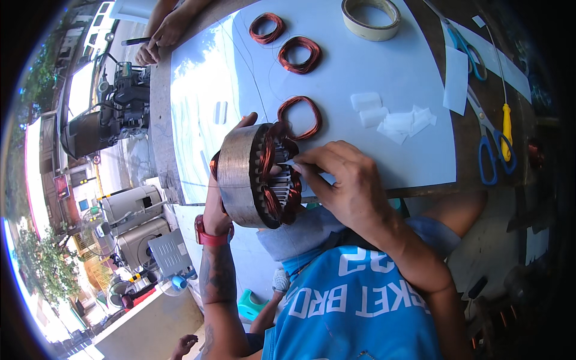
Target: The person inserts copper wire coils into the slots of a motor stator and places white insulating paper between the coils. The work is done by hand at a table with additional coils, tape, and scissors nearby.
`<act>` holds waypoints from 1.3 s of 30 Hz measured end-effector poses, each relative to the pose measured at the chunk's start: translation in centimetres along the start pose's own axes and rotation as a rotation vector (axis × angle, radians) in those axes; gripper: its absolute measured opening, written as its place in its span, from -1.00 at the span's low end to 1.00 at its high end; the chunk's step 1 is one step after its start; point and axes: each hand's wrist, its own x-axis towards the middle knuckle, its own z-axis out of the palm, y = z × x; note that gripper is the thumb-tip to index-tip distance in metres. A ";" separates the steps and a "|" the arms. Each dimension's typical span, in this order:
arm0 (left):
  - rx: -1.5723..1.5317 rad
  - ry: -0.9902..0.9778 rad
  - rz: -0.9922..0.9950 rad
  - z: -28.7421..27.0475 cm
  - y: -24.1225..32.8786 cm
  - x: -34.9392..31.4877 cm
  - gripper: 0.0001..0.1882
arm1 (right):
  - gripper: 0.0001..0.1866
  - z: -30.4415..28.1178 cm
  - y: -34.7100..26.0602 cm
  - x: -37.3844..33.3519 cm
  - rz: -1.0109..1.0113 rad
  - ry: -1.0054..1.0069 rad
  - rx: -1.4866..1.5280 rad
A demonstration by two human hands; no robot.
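Note:
A motor stator (239, 177), a thick steel ring with slots and copper windings (273, 201), is held on its side over the table's near edge. My left hand (214, 207) grips it from behind on the left; its fingers are largely hidden by the ring. At the slotted opening, my right hand (348, 180) pinches a small white slip (288, 162) between thumb and forefinger, its tip against the windings. Just beyond the stator lies a loose copper wire coil (302, 117), and two more coils, one middle (300, 55) and one far (267, 28), rest behind it.
Cut white slips (408, 123) lie on the white sheet (360, 72). A tape roll (372, 30) sits at the far side. On the right are blue-handled scissors (487, 157), teal-handled scissors (468, 51) and a yellow-handled screwdriver (507, 129). Another person's hands (165, 36) are at the far left corner.

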 end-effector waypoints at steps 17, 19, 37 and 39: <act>-0.330 0.082 -0.229 -0.2 -0.2 -1.2 -0.24 | -0.79 0.0 -0.2 0.0 -0.006 -0.020 -0.002; -0.231 0.059 -0.172 -0.4 -0.2 -1.3 -0.24 | -0.79 0.0 -0.4 0.2 -0.024 -0.024 -0.041; -0.060 0.036 -0.184 -1.7 -2.9 -1.4 -0.35 | -0.65 0.4 0.6 -2.4 -0.079 0.012 0.012; -0.089 0.043 -0.131 -1.7 -3.4 -1.4 -0.36 | -0.61 0.6 0.8 -2.5 -0.105 0.011 -0.001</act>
